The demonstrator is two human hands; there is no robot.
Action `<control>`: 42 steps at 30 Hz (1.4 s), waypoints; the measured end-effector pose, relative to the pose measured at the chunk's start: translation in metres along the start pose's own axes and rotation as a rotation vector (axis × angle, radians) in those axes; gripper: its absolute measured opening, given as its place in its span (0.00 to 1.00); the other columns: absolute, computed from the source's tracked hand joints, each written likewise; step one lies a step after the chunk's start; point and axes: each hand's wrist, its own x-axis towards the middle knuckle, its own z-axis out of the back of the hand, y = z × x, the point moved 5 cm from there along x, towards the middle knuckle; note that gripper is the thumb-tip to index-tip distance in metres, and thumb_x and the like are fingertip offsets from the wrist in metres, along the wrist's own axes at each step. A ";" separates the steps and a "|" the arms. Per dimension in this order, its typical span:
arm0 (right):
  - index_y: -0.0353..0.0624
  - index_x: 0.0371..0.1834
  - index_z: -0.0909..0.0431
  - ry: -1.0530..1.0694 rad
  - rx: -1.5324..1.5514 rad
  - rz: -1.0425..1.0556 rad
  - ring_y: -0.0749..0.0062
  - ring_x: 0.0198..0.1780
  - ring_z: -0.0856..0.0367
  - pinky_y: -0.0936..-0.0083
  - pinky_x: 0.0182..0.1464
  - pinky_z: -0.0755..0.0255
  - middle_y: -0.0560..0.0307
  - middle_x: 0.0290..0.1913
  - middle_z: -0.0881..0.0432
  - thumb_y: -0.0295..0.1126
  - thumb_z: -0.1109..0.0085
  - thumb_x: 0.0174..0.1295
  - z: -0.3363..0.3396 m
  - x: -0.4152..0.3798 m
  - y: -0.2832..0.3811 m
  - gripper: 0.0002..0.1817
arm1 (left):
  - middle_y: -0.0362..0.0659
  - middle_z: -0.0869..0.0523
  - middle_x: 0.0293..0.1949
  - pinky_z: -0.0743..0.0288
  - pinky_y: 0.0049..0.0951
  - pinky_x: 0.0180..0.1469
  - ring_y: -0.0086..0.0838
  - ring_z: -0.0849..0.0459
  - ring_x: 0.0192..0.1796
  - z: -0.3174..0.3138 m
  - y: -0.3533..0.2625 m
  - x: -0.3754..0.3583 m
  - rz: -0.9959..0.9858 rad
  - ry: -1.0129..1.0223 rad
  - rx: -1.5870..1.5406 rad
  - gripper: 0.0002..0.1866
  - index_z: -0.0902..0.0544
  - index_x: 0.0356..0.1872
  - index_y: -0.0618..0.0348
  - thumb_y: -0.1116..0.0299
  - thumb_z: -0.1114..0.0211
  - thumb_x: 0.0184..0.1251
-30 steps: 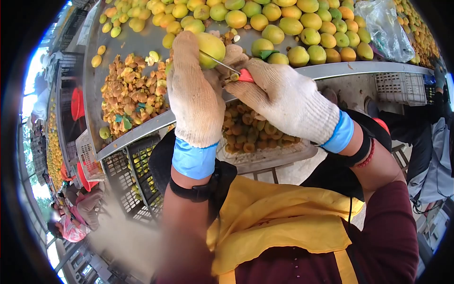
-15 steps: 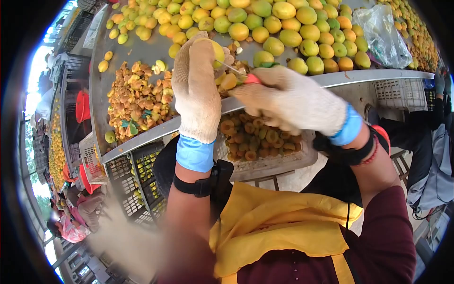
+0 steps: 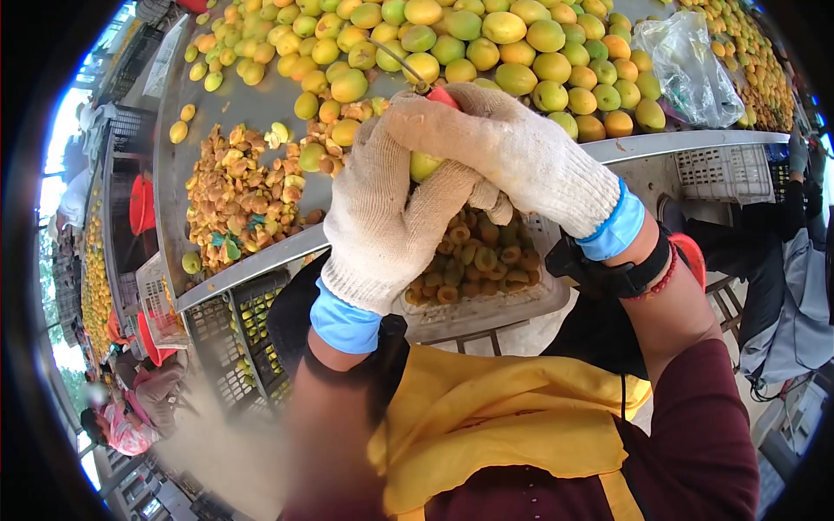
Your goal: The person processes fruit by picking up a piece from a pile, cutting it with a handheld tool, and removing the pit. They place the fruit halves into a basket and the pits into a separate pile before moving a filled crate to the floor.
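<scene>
Both hands wear pale knit gloves with blue cuffs and meet over the table's front edge. My left hand (image 3: 382, 204) is closed round a yellow-green fruit (image 3: 424, 165), mostly hidden between the gloves. In my right hand (image 3: 495, 143) is a tool with a red handle (image 3: 443, 97); its thin metal shaft points up and left, away from the fruit. The right fingers also press against the fruit. Beneath the hands, a crate (image 3: 486, 323) holds halved fruit (image 3: 478, 260).
Whole fruit (image 3: 504, 43) covers the back of the metal table (image 3: 608, 149). A heap of brown-orange pieces (image 3: 239, 195) lies at left, a plastic bag (image 3: 691, 69) at right. Dark crates (image 3: 234, 339) stand lower left. A seated person (image 3: 130, 430) is at far left.
My hands have come together. The tool's shaft has swung away from the fruit and now points up and left. The fruit has moved down and right with my left hand.
</scene>
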 end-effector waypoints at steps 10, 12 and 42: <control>0.42 0.78 0.32 0.060 0.472 0.018 0.76 0.36 0.15 0.81 0.32 0.21 0.54 0.54 0.20 0.23 0.41 0.71 -0.026 0.005 -0.007 0.31 | 0.57 0.12 0.47 0.15 0.39 0.49 0.49 0.10 0.45 0.014 -0.002 0.002 0.057 -0.056 0.104 0.24 0.17 0.59 0.66 0.63 0.27 0.65; 0.42 0.73 0.30 0.031 0.523 0.051 0.77 0.33 0.16 0.81 0.29 0.23 0.56 0.49 0.20 0.30 0.41 0.72 -0.033 0.011 -0.013 0.27 | 0.57 0.11 0.47 0.14 0.38 0.48 0.48 0.09 0.44 0.015 -0.003 0.002 0.008 -0.084 0.137 0.24 0.17 0.59 0.67 0.64 0.27 0.66; 0.41 0.47 0.17 -0.105 0.574 0.350 0.84 0.20 0.26 0.85 0.21 0.34 0.63 0.25 0.19 0.50 0.43 0.79 0.012 0.010 -0.020 0.20 | 0.42 0.13 0.44 0.22 0.20 0.43 0.17 0.19 0.39 0.041 -0.012 -0.038 0.618 0.420 -0.003 0.23 0.20 0.66 0.72 0.76 0.32 0.71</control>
